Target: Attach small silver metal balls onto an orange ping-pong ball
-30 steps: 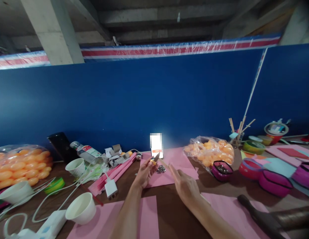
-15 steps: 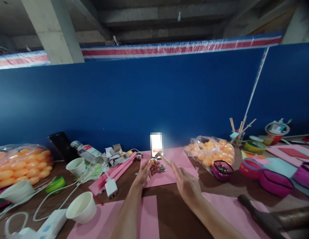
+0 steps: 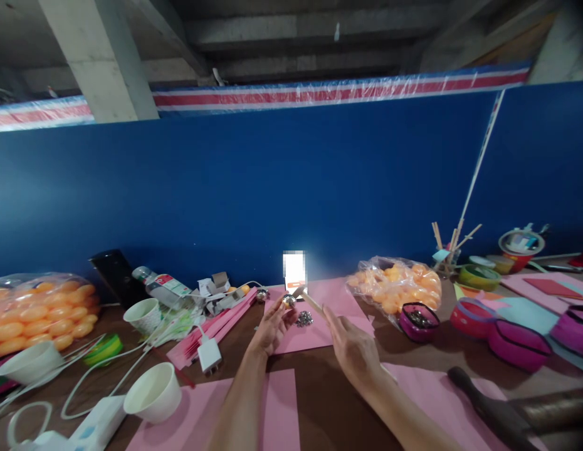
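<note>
My left hand (image 3: pixel 274 327) is closed around a small ball (image 3: pixel 289 301), partly orange and partly covered in shiny metal bits. In my right hand (image 3: pixel 350 341) is a slim tool (image 3: pixel 314 303) with a pale, wood-like handle and a short, squarish grey-brown head. Its head is close to the ball; whether they touch I cannot tell. Just beside the left fingers, a heap of small shiny metal pieces (image 3: pixel 305 319) lies on a pink sheet (image 3: pixel 341 300). Behind the left hand is another shiny, metal-covered ball (image 3: pixel 262 295).
Bags of orange balls stand left (image 3: pixel 47 310) and right (image 3: pixel 397 285). A bright phone (image 3: pixel 295 272) leans at the back. Left are white cups (image 3: pixel 153 391), cables and a power strip (image 3: pixel 101 423). Right are a magenta container (image 3: pixel 419 322) of metal pieces and a hammer (image 3: pixel 489 401).
The ball has turned slightly in my left fingers, showing more metal and less orange. The tool's head stays near it. My right hand has hardly moved.
</note>
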### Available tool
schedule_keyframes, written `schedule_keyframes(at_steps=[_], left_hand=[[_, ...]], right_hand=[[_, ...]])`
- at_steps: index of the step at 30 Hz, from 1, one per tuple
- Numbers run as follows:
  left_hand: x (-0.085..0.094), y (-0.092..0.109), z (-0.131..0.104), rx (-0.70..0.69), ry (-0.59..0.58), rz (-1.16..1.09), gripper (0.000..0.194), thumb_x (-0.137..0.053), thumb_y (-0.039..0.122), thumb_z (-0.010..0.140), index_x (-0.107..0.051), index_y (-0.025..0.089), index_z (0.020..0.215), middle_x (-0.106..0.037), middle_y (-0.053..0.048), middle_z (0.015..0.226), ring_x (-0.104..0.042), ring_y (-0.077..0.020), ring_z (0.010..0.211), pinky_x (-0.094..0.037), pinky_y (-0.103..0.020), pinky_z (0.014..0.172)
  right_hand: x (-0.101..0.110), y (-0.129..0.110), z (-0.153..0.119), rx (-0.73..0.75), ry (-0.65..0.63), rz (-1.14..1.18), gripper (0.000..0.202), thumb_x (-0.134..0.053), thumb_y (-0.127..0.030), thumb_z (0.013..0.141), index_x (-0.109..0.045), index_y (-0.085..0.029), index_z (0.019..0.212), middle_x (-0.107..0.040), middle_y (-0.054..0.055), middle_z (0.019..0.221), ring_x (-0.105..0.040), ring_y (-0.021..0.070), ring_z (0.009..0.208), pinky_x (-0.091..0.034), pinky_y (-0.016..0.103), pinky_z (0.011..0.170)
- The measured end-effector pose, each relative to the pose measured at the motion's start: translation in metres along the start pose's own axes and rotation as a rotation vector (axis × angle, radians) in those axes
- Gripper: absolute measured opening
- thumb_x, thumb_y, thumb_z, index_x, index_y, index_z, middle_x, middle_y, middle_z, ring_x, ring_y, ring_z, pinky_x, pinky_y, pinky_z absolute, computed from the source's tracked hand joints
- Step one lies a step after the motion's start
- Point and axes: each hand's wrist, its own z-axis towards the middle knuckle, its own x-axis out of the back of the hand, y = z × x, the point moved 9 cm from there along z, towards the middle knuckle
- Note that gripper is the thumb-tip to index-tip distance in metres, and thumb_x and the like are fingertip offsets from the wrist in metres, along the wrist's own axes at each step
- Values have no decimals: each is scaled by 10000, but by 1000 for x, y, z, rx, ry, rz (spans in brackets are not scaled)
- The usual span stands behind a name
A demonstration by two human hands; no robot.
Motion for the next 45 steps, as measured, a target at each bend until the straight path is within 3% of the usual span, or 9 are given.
schedule_keyframes(at_steps=[3,8,15,18,23,27,33,39,45], left_hand=[[-6,2,-1,-8,-54,10,408,-659,233,689,-559,197,1082,-643,-42,858,-618,-135,792,-459,-278,803],[-3,0,0,-2,-47,50,409,-668,240,677,-571,204,1073,-653,-45,885,-626,-143,782,-449,-304,824],[-7,8,-2,-69,-49,51,447,-697,163,631,-587,199,1063,-635,-60,982,-600,-149,869,-392,-325,897],[-5,8,0,-77,-31,85,426,-707,134,602,-611,180,1015,-629,-61,999,-591,-152,878,-388,-315,889],[0,10,2,-111,-9,131,444,-718,125,581,-600,192,1004,-647,-42,906,-593,-137,860,-400,-282,856],[-2,10,2,-113,-13,196,456,-732,114,551,-608,173,985,-640,-48,923,-595,-137,825,-428,-275,809],[0,8,1,-82,21,136,475,-726,106,558,-601,208,1005,-610,-49,995,-600,-160,863,-440,-336,848],[2,7,3,-91,16,105,434,-714,164,599,-604,179,1019,-647,-52,883,-611,-147,803,-425,-338,862],[-2,5,3,-83,-36,162,458,-711,132,592,-603,177,1035,-642,-57,957,-596,-144,843,-432,-295,828]], right_hand=[[-3,0,-1,-10,-4,-5,440,-378,-118,855,-369,-202,1287,-594,28,751,-564,116,633,-361,190,545],[-9,-1,-1,8,-62,-33,502,-405,-85,817,-347,-220,1298,-584,11,719,-560,113,591,-359,199,514],[-3,-1,0,-10,-25,-31,449,-397,-117,842,-371,-213,1280,-596,18,740,-576,112,614,-359,199,509],[-7,-6,-1,16,-72,-27,463,-407,-95,824,-387,-228,1268,-593,8,719,-571,107,593,-354,198,496],[-3,-2,-1,-21,-25,-29,453,-385,-108,841,-369,-210,1282,-595,13,743,-573,110,615,-374,198,526],[-10,-4,-2,11,-97,-18,489,-407,-83,815,-367,-218,1283,-591,9,728,-570,111,604,-363,194,507],[-1,3,1,-25,9,-21,416,-382,-147,862,-393,-213,1273,-603,26,743,-576,113,628,-366,188,527],[-4,0,-1,-16,-8,-14,446,-383,-129,851,-370,-222,1287,-607,23,741,-569,114,595,-381,189,528],[-11,-1,-2,-6,-66,-19,489,-391,-92,828,-348,-224,1298,-599,18,734,-572,114,606,-375,191,524]])
